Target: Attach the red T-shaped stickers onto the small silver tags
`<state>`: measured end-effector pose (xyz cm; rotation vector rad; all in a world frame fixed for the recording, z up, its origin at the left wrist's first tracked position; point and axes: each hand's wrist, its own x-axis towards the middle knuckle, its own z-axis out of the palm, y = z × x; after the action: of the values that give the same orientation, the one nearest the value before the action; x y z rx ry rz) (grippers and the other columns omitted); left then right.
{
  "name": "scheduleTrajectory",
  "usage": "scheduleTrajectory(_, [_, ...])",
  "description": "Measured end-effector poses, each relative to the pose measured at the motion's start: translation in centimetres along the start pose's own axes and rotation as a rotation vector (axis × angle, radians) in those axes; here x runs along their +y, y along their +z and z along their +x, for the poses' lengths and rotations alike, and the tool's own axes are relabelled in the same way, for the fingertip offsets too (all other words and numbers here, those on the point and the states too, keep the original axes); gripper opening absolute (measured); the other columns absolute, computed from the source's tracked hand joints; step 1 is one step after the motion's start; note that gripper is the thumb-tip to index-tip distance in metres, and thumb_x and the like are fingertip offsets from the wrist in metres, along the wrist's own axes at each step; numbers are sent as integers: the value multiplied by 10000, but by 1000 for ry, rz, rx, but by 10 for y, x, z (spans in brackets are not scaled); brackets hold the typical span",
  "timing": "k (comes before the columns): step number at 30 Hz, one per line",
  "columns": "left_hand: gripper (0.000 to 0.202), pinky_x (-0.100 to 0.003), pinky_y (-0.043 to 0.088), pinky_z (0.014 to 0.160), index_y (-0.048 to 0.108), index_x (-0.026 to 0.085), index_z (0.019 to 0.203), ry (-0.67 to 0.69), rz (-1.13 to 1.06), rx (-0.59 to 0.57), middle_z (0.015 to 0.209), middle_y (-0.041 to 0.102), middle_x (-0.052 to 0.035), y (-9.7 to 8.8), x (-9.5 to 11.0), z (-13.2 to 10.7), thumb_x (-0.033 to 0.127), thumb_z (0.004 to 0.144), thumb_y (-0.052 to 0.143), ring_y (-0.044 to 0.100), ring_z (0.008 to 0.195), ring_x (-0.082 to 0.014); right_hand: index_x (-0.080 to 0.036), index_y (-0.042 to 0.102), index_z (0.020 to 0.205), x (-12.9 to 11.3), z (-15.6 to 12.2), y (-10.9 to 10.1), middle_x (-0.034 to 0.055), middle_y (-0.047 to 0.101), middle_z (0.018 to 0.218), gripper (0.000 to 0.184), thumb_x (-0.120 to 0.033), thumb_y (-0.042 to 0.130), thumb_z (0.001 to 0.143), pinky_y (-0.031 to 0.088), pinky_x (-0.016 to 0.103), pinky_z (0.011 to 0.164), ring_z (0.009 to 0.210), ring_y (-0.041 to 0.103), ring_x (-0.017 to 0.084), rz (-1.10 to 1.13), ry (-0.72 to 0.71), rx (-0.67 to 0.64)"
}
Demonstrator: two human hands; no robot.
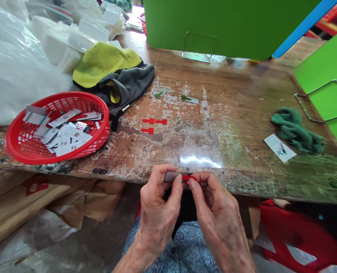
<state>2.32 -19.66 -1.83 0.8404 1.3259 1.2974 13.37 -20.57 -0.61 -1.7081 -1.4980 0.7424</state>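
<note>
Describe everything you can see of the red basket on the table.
The red basket looks like rounded plastic, with a smooth rim and slotted walls. It stands upright by the near edge of the table, apart from the left hand and the right hand. Flat pale pieces, some with round metallic-looking discs, lie jumbled inside. A yellow-and-grey cloth lies close behind.
</note>
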Motion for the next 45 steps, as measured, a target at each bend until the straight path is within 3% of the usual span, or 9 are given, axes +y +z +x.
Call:
scheduleTrajectory(7, [155, -205, 604, 666, 625, 220, 935, 131, 37, -5, 759, 744, 33, 2, -6, 1, 120, 826, 672, 739, 680, -132, -234, 606, 884, 2, -2, 0, 14, 722, 768, 142, -361, 572, 940, 568, 302, 622, 657, 702, 167, 128, 152, -58])
scheduleTrajectory(11, [162, -179, 603, 676, 620, 221, 948, 166, 75, 0, 774, 744, 38, -1, -6, 3, 114, 833, 658, 745, 699, -115, -260, 543, 1071, 2, 0, 0, -31, 675, 701, 253, -355, 674, 876, 546, 287, 590, 640, 679, 168, 278, 214, -8])
scheduleTrajectory(16, [158, -153, 598, 656, 618, 226, 943, 176, 96, 14, 774, 737, 48, -6, -5, 2, 120, 836, 666, 741, 685, -101, -230, 636, 784, -5, 6, -1, -7, 652, 714, 135, -346, 680, 837, 518, 245, 569, 616, 615, 131, 425, 267, -86])
scheduleTrajectory(20, [160, -155, 600, 687, 620, 229, 953, 184, 95, 12, 792, 742, 50, -7, -6, 3, 121, 846, 669, 738, 703, -94, -225, 665, 741, -9, 11, -1, -34, 589, 632, 146, -353, 715, 790, 498, 237, 552, 532, 523, 106, 531, 311, -99])
scheduleTrajectory(24, [149, -142, 590, 657, 624, 220, 935, 115, 10, 1, 765, 739, 53, -7, -4, 5, 119, 840, 679, 721, 660, -81, -220, 669, 723, -7, 13, -1, -24, 579, 643, 178, -379, 706, 795, 478, 249, 551, 539, 496, 110, 515, 317, -146])
scheduleTrajectory(29, [143, -115, 560, 607, 632, 194, 898, 48, -61, 3, 716, 716, 58, -9, 0, 8, 113, 802, 700, 682, 601, -57, -217, 658, 686, -1, 10, 1, 29, 591, 857, 197, -352, 662, 829, 433, 261, 551, 687, 545, 143, 332, 224, -73])
scheduleTrajectory(36, [173, -106, 511, 559, 625, 164, 905, -159, -146, -65, 628, 703, 55, -14, 7, 15, 150, 767, 729, 652, 535, -51, -216, 605, 719, 0, 6, 2, 13, 582, 804, 217, -353, 596, 886, 440, 295, 625, 723, 552, 157, 279, 216, -130])
scheduleTrajectory(45, [180, -124, 498, 573, 625, 167, 912, -184, -177, -95, 646, 706, 50, -19, 2, 16, 162, 767, 731, 634, 545, -53, -212, 596, 705, 2, 8, 4, 1, 571, 782, 216, -366, 596, 855, 453, 320, 645, 680, 572, 151, 265, 260, -165])
